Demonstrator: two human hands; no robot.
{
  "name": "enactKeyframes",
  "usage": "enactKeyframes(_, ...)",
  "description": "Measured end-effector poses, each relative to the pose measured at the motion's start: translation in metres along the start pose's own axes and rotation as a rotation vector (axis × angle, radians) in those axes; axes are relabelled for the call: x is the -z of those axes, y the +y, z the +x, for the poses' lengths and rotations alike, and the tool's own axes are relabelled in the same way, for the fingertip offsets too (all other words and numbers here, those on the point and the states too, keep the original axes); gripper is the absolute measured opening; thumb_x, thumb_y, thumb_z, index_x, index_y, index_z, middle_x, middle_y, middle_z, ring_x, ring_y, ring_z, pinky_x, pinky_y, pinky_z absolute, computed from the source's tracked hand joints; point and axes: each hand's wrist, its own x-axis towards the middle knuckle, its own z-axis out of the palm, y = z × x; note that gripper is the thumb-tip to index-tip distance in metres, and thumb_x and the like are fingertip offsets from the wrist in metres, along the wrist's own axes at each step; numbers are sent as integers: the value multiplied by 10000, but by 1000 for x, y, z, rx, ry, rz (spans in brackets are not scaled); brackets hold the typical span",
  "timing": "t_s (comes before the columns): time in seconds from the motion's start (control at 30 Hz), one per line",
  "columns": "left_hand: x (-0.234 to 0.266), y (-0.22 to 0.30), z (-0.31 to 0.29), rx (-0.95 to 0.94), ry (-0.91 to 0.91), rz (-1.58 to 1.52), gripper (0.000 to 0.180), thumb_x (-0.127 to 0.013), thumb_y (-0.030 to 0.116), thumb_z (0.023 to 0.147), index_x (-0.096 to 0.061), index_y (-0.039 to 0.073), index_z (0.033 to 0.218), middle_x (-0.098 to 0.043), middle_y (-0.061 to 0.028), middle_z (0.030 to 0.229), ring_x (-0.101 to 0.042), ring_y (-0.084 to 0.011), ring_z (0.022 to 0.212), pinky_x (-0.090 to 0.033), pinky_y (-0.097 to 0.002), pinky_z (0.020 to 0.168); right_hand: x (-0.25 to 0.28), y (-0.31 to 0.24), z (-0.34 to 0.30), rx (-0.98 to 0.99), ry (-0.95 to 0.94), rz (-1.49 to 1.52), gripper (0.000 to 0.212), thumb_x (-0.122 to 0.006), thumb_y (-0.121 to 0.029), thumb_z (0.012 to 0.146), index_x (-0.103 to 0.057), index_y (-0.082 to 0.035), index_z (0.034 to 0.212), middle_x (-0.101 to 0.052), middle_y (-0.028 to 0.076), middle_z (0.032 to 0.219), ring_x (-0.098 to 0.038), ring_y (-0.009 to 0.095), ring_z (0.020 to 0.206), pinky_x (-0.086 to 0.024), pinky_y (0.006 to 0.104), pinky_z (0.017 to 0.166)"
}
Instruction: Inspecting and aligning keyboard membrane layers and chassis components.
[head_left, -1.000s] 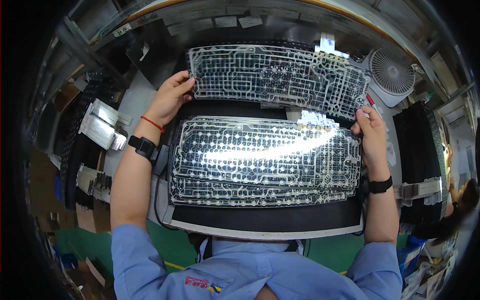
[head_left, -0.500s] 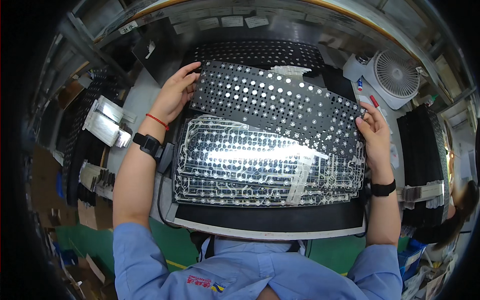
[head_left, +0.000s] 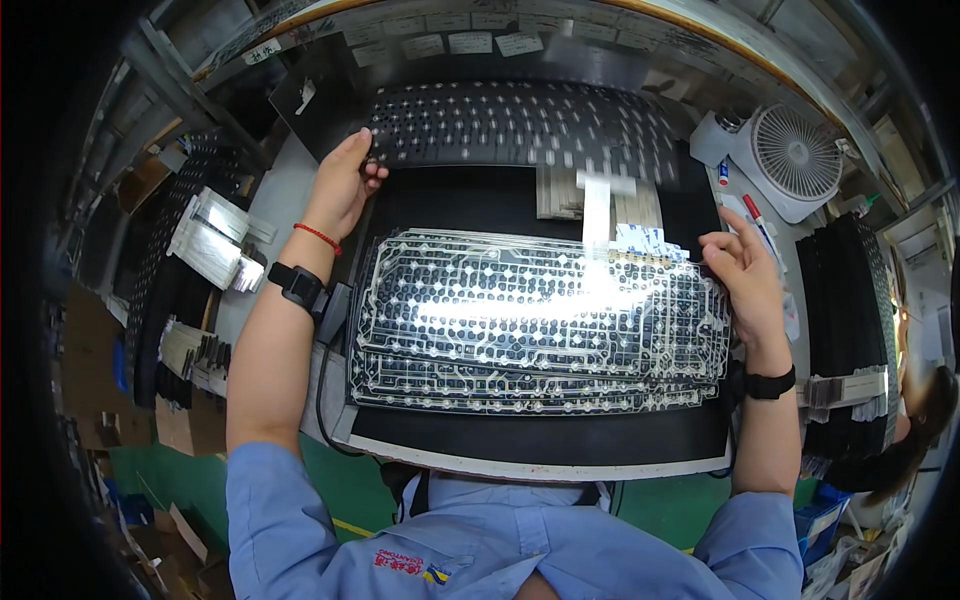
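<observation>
A black keyboard membrane sheet (head_left: 480, 125) with rows of pale dots lies over the far side of the bench, its right part smeared by motion. My left hand (head_left: 343, 188) is closed on its left end, thumb on top. Close to me is a stack of clear keyboard circuit sheets (head_left: 470, 345) with silver traces, glare across the middle. A pale ribbon tail (head_left: 596, 210) extends from it toward the black sheet. By the stack's upper right corner, my right hand (head_left: 748, 272) is open, thumb and forefinger apart, nothing visible between them.
A white fan (head_left: 795, 150) stands at the back right, with a red marker (head_left: 752, 207) near it. Black sheets are piled on the right (head_left: 840, 300) and left (head_left: 165, 260) sides, pale tails showing. A dark mat (head_left: 540, 432) covers the bench's near edge.
The black sheet has moved away from me, off the clear stack. My left hand has followed its end slightly back; my right hand has let go of the other end.
</observation>
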Motion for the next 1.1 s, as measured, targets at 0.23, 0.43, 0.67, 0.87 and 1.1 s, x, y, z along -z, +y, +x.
enactKeyframes(0.23,-6,2,-3,22,30,-9,297,-483,253,984,-533,62,1205,-622,-94,1099,-595,-114,862,-457,-213,702,2,-7,-7,-44,-199,-151,585,-729,69,699,-537,5,1248,-592,52,1012,-564,84,875,-479,205,791)
enactKeyframes(0.43,-11,5,-10,128,-185,76,366,-425,278,1003,-499,25,1258,-626,-104,1102,-613,-136,896,-492,-234,757,3,-4,-3,-139,-207,-158,318,-629,18,845,-581,9,1160,-620,4,900,-573,59,828,-463,189,743)
enactKeyframes(0.67,-21,9,-18,218,-403,89,419,-366,340,1017,-518,4,1216,-645,-86,1040,-629,-136,883,-521,-251,800,8,14,6,-3,-28,18,173,-522,-66,949,-540,-3,1108,-643,25,878,-584,49,742,-461,190,678)
enactKeyframes(0.87,-14,1,-10,133,-362,214,213,-533,228,962,-607,62,1073,-612,66,848,-481,15,647,-358,-154,534,0,8,6,-4,38,116,211,-521,-109,959,-521,-2,1141,-649,32,869,-589,52,735,-467,200,684)
enactKeyframes(1.1,-21,5,-13,82,-217,58,208,-531,209,962,-598,43,1068,-645,21,911,-586,-26,762,-473,-182,683,5,13,8,-22,2,42,187,-550,-149,946,-563,-17,1079,-633,1,847,-580,49,715,-455,182,650)
